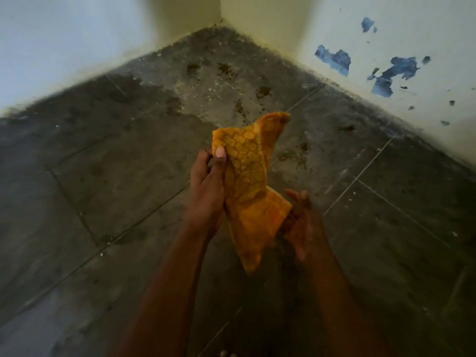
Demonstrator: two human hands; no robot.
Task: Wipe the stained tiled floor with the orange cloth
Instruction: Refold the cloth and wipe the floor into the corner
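The orange cloth was held up in the air above the tiled floor, between both hands, and touched no part of the floor. The left hand gripped the cloth's upper left edge, its thumb pressed flat on the patterned fabric and its other fingers curled behind the fold. The right hand held the lower part of the cloth from the right side; its fingers rose loosely beside the fabric, the thumb seemed tucked against the cloth's lower fold, and how firmly it held could not be told for sure. The cloth hung crumpled and twisted, one corner poking up toward the far corner of the room and another drooping down between the forearms. The floor was made of large dark grey tiles with pale joints. A lighter, dusty patch spread in front of the cloth, scattered with brown stains and small white specks; more brown spots lay farther back toward the corner. Dark grime ran along the foot of the walls. The wall on the right was pale, with peeled spots showing blue paint underneath. The wall on the left was plain and pale.
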